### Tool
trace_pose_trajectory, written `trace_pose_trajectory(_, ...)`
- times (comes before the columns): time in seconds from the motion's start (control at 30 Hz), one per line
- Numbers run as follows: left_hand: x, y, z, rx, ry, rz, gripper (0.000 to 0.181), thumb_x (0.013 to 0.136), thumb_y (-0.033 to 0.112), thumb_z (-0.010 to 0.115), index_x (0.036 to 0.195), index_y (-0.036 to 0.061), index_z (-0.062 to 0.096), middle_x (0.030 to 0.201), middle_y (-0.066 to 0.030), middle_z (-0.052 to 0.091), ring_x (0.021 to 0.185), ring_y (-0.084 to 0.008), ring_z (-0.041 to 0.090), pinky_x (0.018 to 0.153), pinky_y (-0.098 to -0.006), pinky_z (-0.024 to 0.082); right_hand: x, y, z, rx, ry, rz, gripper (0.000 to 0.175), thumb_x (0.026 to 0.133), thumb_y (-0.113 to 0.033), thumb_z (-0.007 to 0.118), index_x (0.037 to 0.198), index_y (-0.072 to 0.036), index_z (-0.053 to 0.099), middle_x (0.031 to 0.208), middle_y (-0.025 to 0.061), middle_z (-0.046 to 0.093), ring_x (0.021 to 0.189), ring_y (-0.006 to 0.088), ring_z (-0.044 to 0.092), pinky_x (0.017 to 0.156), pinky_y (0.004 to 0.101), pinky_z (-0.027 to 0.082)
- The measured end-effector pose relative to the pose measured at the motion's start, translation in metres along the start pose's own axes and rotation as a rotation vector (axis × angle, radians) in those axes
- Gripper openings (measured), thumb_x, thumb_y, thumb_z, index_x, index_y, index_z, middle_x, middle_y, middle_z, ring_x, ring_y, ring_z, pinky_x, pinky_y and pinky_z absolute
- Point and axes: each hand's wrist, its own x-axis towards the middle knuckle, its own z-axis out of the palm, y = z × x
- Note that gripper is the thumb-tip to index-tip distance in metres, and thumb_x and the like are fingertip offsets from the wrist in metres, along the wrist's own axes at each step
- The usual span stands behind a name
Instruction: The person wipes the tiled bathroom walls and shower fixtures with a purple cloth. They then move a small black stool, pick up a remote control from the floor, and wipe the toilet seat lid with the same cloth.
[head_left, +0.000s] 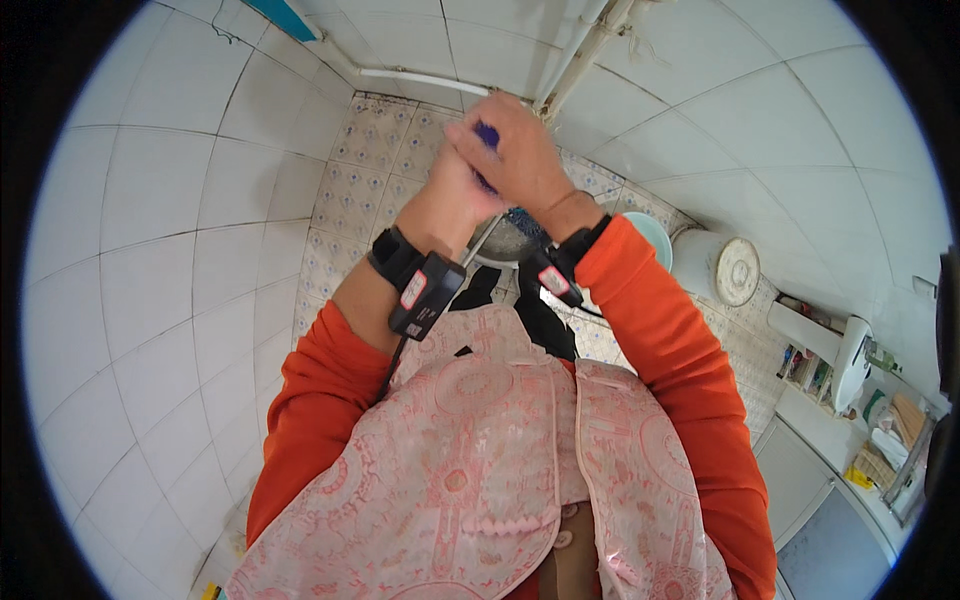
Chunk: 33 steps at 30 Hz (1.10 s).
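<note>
My left hand (469, 180) and my right hand (514, 146) are pressed together in front of me, both closed around a dark blue-purple cloth (487, 136) that shows between the fingers. Below them, partly hidden by my wrists, a round basin (499, 244) rests near the floor, with something dark blue at its edge. Black straps with small devices sit on both wrists, and my orange sleeves are pushed back.
A light blue basin (651, 234) and a white lidded bucket (716, 264) stand to the right on the patterned tile floor (360, 139). White pipes (424, 77) run along the far wall. A washstand counter (817, 420) with bottles is at the lower right.
</note>
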Motion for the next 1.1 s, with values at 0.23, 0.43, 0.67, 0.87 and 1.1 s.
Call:
trace_pose_trajectory(0.23, 0.000, 0.004, 0.005, 0.069, -0.025, 0.089, 0.028, 0.094, 0.039, 0.044, 0.100, 0.0154, 0.058, 0.096, -0.0038, 0.063, 0.093, -0.0208, 0.061, 0.075, -0.0405, 0.050, 0.019, -0.017, 0.009, 0.104, 0.114, 0.135, 0.042, 0.086, -0.042, 0.057, 0.075, -0.002, 0.064, 0.074, 0.0168, 0.061, 0.068, 0.0391, 0.057, 0.063, 0.0442, 0.046)
trace_pose_trajectory(0.43, 0.000, 0.004, 0.005, 0.306, 0.209, 0.170, 0.025, 0.094, 0.036, 0.043, 0.095, 0.0153, 0.057, 0.086, -0.0024, 0.062, 0.078, -0.0185, 0.061, 0.058, -0.0345, 0.047, 0.018, -0.021, 0.009, 0.376, 0.037, 0.420, 0.048, 0.090, -0.044, 0.055, 0.073, 0.000, 0.060, 0.063, 0.0090, 0.054, 0.061, 0.0207, 0.052, 0.062, 0.0340, 0.044)
trace_pose_trajectory(0.67, -0.007, -0.009, 0.010, 0.402, 0.200, 0.237, 0.027, 0.094, 0.041, 0.041, 0.086, 0.0178, 0.053, 0.068, 0.0007, 0.055, 0.053, -0.0141, 0.053, 0.037, -0.0271, 0.033, 0.009, -0.021, 0.008, 0.587, 0.103, 0.494, 0.055, 0.091, -0.047, 0.051, 0.061, -0.002, 0.054, 0.059, 0.0049, 0.052, 0.056, 0.0149, 0.046, 0.057, 0.0320, 0.043)
trace_pose_trajectory(0.87, -0.012, -0.024, 0.019, 0.733, 0.405, 0.245, 0.034, 0.097, 0.043, 0.035, 0.101, 0.0152, 0.053, 0.078, 0.0005, 0.058, 0.061, -0.0118, 0.056, 0.040, -0.0251, 0.038, -0.011, -0.003, -0.019, 1.104, 0.166, 0.745, 0.042, 0.095, -0.040, 0.047, 0.075, -0.005, 0.057, 0.085, 0.0129, 0.062, 0.081, 0.0220, 0.060, 0.073, 0.0336, 0.051)
trace_pose_trajectory(1.1, -0.016, -0.031, 0.024, 0.792, 0.073, 0.051, 0.042, 0.097, 0.043, 0.045, 0.124, 0.0123, 0.052, 0.114, -0.0047, 0.062, 0.100, -0.0176, 0.061, 0.078, -0.0359, 0.050, -0.069, 0.007, -0.061, 1.314, 0.389, 0.833, 0.047, 0.096, -0.046, 0.046, 0.126, -0.010, 0.048, 0.123, 0.0083, 0.055, 0.112, 0.0236, 0.056, 0.093, 0.0413, 0.050)
